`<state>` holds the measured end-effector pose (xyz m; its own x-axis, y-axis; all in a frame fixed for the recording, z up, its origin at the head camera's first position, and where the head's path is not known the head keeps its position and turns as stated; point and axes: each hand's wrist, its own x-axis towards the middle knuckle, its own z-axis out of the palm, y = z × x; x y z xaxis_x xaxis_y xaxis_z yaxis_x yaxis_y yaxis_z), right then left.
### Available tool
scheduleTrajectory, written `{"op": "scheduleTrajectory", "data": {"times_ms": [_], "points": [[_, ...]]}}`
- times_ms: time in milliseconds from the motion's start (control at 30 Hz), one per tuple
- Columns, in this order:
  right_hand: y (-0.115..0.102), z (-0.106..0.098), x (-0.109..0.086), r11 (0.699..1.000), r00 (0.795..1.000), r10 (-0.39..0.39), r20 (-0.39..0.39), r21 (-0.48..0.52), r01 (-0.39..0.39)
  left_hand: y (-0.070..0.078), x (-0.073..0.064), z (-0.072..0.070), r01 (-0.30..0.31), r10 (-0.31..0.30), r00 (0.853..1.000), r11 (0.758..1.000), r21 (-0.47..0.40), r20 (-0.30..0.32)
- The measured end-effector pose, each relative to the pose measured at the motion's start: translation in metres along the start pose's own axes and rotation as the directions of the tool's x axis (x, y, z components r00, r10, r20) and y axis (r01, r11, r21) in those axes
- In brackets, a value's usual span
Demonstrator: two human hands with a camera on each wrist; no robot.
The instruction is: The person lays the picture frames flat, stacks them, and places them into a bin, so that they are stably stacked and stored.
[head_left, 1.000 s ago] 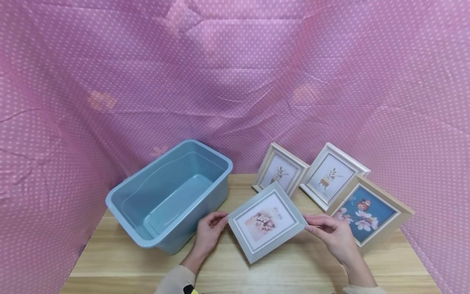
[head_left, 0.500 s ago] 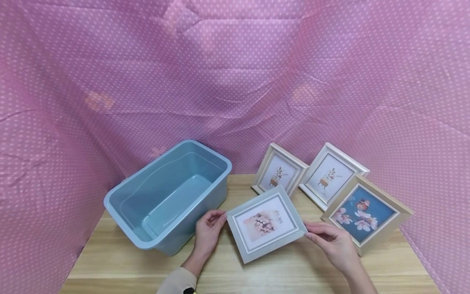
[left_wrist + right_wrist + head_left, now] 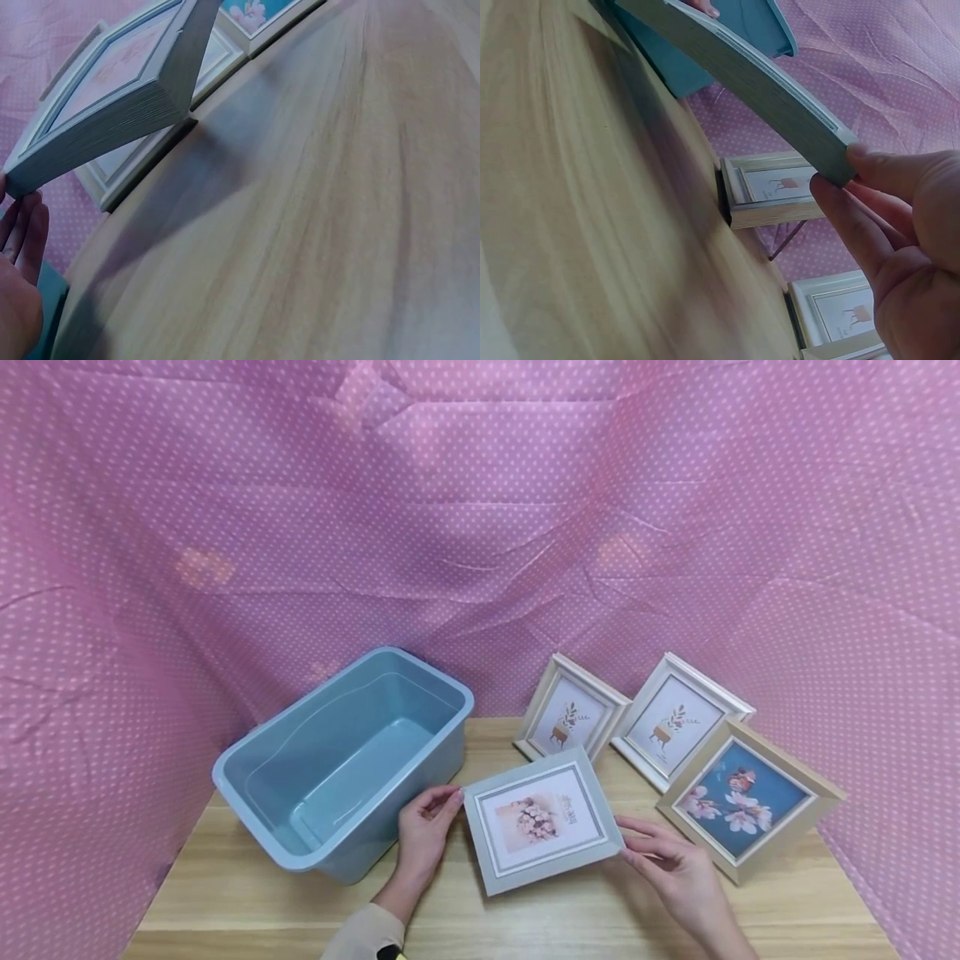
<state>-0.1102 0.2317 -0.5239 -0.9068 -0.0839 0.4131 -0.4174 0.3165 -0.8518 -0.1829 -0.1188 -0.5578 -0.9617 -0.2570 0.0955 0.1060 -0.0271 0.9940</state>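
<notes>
A pale grey picture frame with a print of pink flowers is held tilted above the table, face up. My left hand pinches its left corner between thumb and fingers. At the opposite corner, my right hand pinches the frame's edge. In the left wrist view the frame hangs clear of the wood and casts a shadow; the left hand is partly cut off. The right wrist view has the thick side of the frame between the right hand's thumb and fingers.
An empty blue-grey plastic tub stands on the wooden table at left. Behind and right stand a beige frame, a white frame and a tan frame with a blue flower picture. Pink dotted cloth surrounds the table.
The grey frame has turned clockwise in the head view, its right corner coming lower. My right hand has moved down towards me with it; the left hand has barely shifted.
</notes>
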Motion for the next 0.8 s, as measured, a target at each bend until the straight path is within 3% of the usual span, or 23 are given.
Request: {"op": "scheduleTrajectory", "data": {"times_ms": [167,333,567,800], "points": [[-0.002,0.002,-0.006,0.999,0.999,0.036,0.009,-0.037,-0.036,0.001,0.000,0.000,-0.006,0.006,1.000,0.999,0.036,-0.004],[-0.001,0.004,-0.009,0.999,0.999,0.024,0.025,-0.040,-0.023,0.001,0.001,-0.001,-0.038,0.038,0.999,0.998,0.055,0.010],[0.000,0.006,-0.013,0.999,0.999,0.041,0.007,-0.019,-0.040,-0.001,0.002,-0.002,-0.093,0.090,0.994,0.994,0.052,0.056],[0.003,0.009,-0.018,0.999,1.000,-0.007,-0.026,-0.034,0.006,-0.003,0.001,-0.002,-0.152,0.141,0.985,0.982,0.117,0.097]]}}
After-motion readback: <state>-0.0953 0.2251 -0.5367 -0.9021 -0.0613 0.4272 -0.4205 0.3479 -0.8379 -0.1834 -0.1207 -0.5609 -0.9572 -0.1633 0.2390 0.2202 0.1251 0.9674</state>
